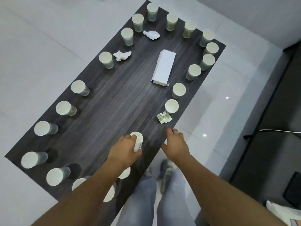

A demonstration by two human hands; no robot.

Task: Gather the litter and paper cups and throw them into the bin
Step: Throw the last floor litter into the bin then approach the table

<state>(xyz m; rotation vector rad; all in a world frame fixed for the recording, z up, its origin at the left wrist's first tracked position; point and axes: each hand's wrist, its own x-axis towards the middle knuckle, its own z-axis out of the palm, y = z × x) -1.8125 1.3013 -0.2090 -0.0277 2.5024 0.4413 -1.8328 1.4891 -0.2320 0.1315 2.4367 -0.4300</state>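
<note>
1. Near the table's (101, 101) front edge: my left hand (125, 148) is gripping a paper cup (138, 139), fingers curled round it.
2. Beside it, my right hand (175, 144) is hovering, fingers relaxed, holding nothing.
3. Just beyond, crumpled litter (164, 117) is lying beside another cup (171, 106).

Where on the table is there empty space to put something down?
The big bare patch is the table middle, between the left cup row and the white box. Edges are crowded with cups; the near corner is busy where the left hand grips a cup.
</note>
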